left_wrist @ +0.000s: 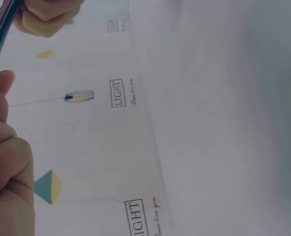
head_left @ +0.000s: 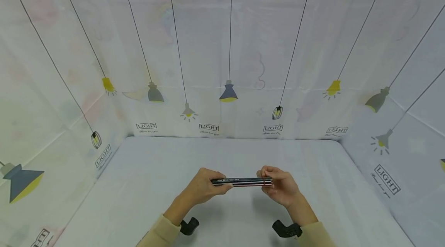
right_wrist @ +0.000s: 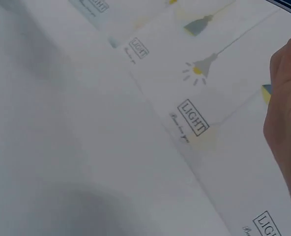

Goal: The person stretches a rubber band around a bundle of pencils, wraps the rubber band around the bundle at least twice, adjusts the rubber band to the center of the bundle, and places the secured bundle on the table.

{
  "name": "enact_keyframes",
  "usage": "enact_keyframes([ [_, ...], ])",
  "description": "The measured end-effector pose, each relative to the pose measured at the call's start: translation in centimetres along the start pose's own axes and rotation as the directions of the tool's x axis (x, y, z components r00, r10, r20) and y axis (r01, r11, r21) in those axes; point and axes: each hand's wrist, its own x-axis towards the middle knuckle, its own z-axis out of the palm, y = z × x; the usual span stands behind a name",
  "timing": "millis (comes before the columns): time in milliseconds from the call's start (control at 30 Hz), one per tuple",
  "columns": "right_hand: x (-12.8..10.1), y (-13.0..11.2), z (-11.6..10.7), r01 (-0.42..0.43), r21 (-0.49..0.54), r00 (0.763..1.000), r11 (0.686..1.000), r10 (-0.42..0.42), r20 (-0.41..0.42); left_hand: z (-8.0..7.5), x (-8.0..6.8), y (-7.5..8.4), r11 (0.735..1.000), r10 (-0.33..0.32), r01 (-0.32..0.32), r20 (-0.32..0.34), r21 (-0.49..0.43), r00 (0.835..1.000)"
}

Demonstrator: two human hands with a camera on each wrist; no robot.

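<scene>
You held the bundle of pencils (head_left: 242, 181) level between both hands, above the table (head_left: 146, 177). Your left hand (head_left: 205, 185) pinched one end and your right hand (head_left: 279, 185) the other, fingers curled round it, likely to keep it aligned (dark, slim, red-striped at the right fingers).

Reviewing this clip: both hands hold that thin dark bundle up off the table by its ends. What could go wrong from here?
1. The bundle of thin dark sticks with red and white stripes is pinched only at its ends by the left hand and right hand; single sticks might slide out.
2. It is held above the white table, so a dropped stick could roll away.
3. The wrist views barely show it, so a slip may go unseen.
</scene>
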Motion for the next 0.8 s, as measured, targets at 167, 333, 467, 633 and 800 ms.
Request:
enact_keyframes([
  [167, 0.2, 2.3, 0.0, 0.045, 0.112, 0.997, 0.993, -0.051, 0.053, 0.2, -0.1, -0.1, 0.997, -0.034, 0.034, 0.001, -0.073, 0.999],
  [333, -0.3, 3.0, 0.5, 0.105, 0.089, 0.993, 0.991, -0.099, -0.067, -0.1, -0.3, -0.2, 0.995, -0.098, 0.098, -0.005, -0.02, 0.995],
  [467, -0.8, 3.0, 0.6, 0.114, 0.031, 0.98, 0.993, -0.107, -0.166, -0.2, -0.4, -0.3, 0.994, -0.106, 0.106, -0.002, 0.027, 0.994],
  [633, -1.4, 2.6, 0.7, 0.078, -0.076, 0.969, 0.994, -0.093, -0.231, 0.3, -0.4, -0.5, 0.997, -0.048, 0.048, 0.004, 0.067, 0.999],
  [800, -2.1, 1.6, 1.0, -0.03, -0.237, 0.932, 0.971, -0.059, -0.359, 0.4, -0.4, -0.5, 0.995, -0.024, 0.024, 0.002, 0.094, 1.0],
])
